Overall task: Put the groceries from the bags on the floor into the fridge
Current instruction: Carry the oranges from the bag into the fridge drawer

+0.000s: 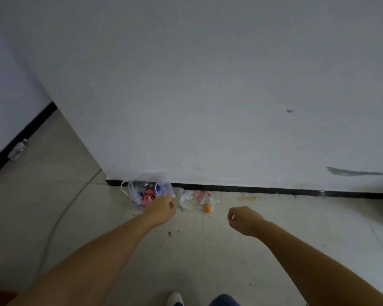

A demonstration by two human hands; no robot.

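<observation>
Now | left hand (164, 209) curled, empty, over clear bag (149, 192) | right hand (243, 219) curled, empty.

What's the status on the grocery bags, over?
Left hand curled at the bag of cans, grip unclear. Right hand loosely curled, apart from both. Bag with orange fruit untouched by the wall. Nothing blocking.

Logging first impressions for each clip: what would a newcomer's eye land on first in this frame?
Two clear plastic bags on the floor against the black skirting: the left bag holds red and blue packets, the right bag an orange fruit. Both bare forearms stretch toward them; the left hand hangs, fingers curled, just in front of the left bag, the right hand over bare tile. Above, a big scuffed white wall fills most of the view.
</observation>
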